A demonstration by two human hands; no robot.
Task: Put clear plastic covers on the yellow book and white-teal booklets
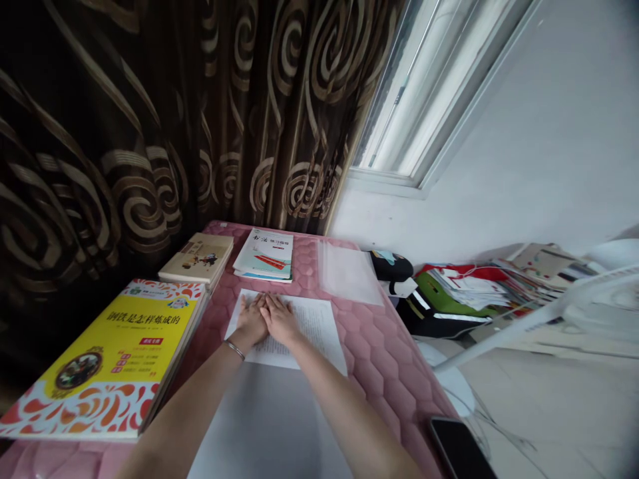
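The yellow book (134,332) is titled 钢铁是怎样炼成的; print on the white sheet (319,326) is too small to be read. The sheet is laid on a pink quilted cover (374,346) under the left hand (252,320) and right hand (280,318), both held flat, touching. A patterned curtain (224,133) is hung behind, a phone (459,447) placed right.

The printed sheet (315,326) lies flat at the centre of the frame, white, turned slightly, its rows of small dark text too fine to read and partly covered. Directly below, reaching the bottom edge, lies plain paper (264,419), greyish white; whether the two join is unclear.
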